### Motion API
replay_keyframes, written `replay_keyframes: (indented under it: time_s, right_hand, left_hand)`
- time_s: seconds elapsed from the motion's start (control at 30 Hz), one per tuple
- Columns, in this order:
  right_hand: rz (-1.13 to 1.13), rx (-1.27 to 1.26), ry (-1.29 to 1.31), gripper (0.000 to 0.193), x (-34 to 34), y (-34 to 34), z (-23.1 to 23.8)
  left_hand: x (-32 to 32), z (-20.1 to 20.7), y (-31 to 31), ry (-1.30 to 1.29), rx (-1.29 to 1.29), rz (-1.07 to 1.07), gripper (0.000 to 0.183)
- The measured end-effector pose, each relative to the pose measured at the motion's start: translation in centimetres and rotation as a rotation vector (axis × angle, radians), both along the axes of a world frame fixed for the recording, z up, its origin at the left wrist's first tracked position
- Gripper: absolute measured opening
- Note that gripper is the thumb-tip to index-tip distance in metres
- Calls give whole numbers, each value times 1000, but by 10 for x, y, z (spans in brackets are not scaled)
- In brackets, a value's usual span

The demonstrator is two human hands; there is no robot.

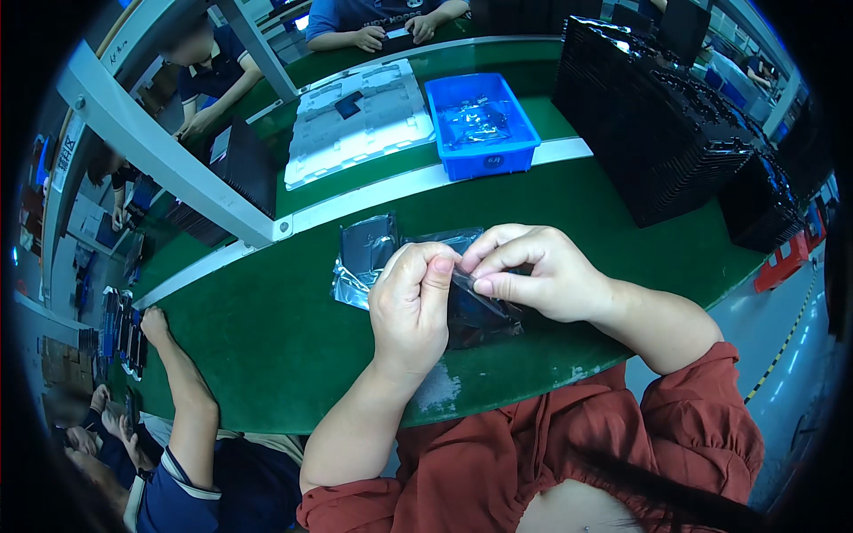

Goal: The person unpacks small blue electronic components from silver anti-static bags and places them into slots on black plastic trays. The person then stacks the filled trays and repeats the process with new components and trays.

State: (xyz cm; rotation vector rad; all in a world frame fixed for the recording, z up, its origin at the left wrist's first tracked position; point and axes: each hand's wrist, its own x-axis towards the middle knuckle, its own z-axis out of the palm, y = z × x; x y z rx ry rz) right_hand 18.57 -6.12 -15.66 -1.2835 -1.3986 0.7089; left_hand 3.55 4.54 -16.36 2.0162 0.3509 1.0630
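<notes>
Pinching dark bag: left hand, right hand

Between the left hand and a co-worker's forearm, the desk offers passage; ahead stand a metal rail and blue bin, rightward a tall black stack

Bench: green, with a scuffed white patch at the near edge | middle: shiny silver bag | farther back: blue bin just beside big white tray | right: tall pile of black trays | far left: dark pile
</notes>
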Motion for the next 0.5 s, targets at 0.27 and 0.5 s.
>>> replay_keyframes:
  time_s: [0.27,0.5]
  right_hand:
    - [-85,2,252,7,2,2,-6]
    - [-1,-28,546,11,10,4,-7]
  left_hand:
    - [3,-1,3,8,-132,-113,17]
    - [-1,0,7,121,-139,-120,18]
